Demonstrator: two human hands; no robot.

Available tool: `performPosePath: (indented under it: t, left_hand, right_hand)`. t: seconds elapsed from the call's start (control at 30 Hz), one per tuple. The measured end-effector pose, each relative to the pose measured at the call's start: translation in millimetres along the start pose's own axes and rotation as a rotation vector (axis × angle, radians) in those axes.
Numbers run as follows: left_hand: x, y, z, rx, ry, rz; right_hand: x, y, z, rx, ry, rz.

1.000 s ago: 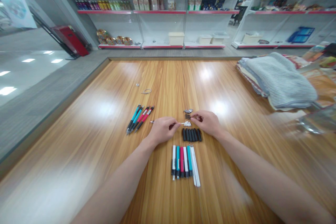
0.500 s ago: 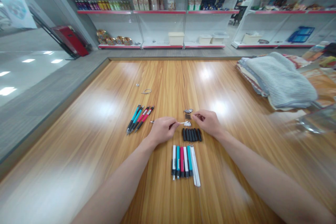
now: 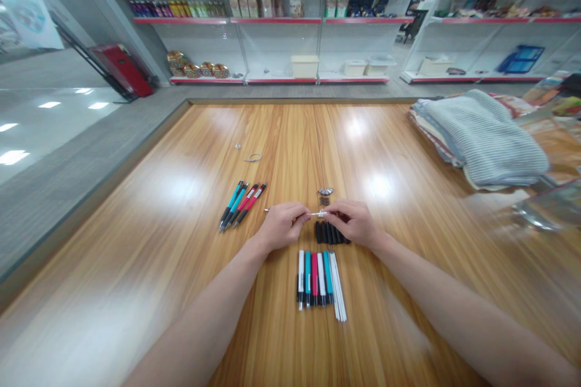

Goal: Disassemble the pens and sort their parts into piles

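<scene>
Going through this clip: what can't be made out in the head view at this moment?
- Thin white rod: its middle is hidden by the fingers of the left hand.
- Black pen parts: their upper ends are hidden by the right hand.
- Small dark pieces: too small to identify.

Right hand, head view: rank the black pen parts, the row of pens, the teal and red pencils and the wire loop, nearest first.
From the right hand:
1. Black pen parts: just below it, partly under it.
2. Row of pens: toward the body, slightly left.
3. Teal and red pencils: far left.
4. Wire loop: far left, farther ahead.
</scene>
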State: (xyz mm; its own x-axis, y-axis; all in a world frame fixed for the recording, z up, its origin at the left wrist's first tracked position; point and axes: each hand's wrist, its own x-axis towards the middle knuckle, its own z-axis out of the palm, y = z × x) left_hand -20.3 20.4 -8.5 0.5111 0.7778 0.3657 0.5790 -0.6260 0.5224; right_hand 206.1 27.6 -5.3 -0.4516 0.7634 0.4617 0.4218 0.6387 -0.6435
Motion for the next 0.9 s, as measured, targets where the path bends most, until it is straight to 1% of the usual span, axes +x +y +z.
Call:
performPosePath:
  t: [0.13, 0.2, 0.27, 0.37, 0.43, 0.5, 0.53, 0.57, 0.6, 0.63, 0.77, 0.8, 0.83, 0.9]
  left_hand:
    - [0.8, 1.2, 0.0, 0.002, 0.002, -0.001]
    - [0.9, 1.4, 0.3, 0.007, 0.004, -0.008]
    - [0.7, 1.2, 0.6, 0.014, 0.004, -0.018]
    - [0.1, 0.6, 1.1, 0.014, 0.007, -0.029]
    - [-0.2, -0.1, 1.6, 0.003, 0.009, -0.028]
    - [-0.4, -1.2, 2.0, -0.007, 0.011, -0.021]
    - [-0.5, -1.8, 2.3, -0.009, 0.013, -0.017]
    - [-0.5, -2.4, 2.6, -0.008, 0.014, -0.014]
    - [-0.5, -3.0, 2.9, -0.005, 0.016, -0.012]
    - [-0.5, -3.6, 3.1, -0.003, 0.018, -0.009]
    - [-0.7, -4.3, 3.3, 0.0, 0.017, -0.004]
    - [-0.8, -4.2, 3.3, 0.002, 0.016, -0.005]
    - [-0.9, -4.0, 3.1, 0.005, 0.015, -0.007]
    - [-1.0, -3.5, 2.9, 0.007, 0.014, -0.009]
  right_hand:
    - [0.0, -1.5, -3.1, 0.07, 0.042, 0.027]
    - [-0.7, -1.3, -5.1, 0.119, 0.084, 0.081]
    - [-0.9, 2.2, -7.1, 0.201, 0.161, 0.168]
    - [1.6, 16.0, -9.5, 0.367, 0.311, 0.312]
    - [4.6, 28.6, -11.7, 0.487, 0.389, 0.393]
    - [7.2, 40.1, -15.2, 0.63, 0.42, 0.441]
    - [7.9, 44.6, -17.8, 0.698, 0.401, 0.45]
    - [8.1, 47.9, -21.0, 0.756, 0.346, 0.457]
    - [7.9, 50.0, -25.0, 0.799, 0.254, 0.463]
    - [7.4, 51.0, -29.6, 0.823, 0.13, 0.469]
    - [6.0, 46.9, -50.7, 0.761, -0.503, 0.532]
    - [6.3, 44.8, -55.3, 0.733, -0.636, 0.555]
    - [6.9, 42.4, -59.0, 0.708, -0.742, 0.573]
    - [8.9, 37.2, -63.7, 0.662, -0.888, 0.593]
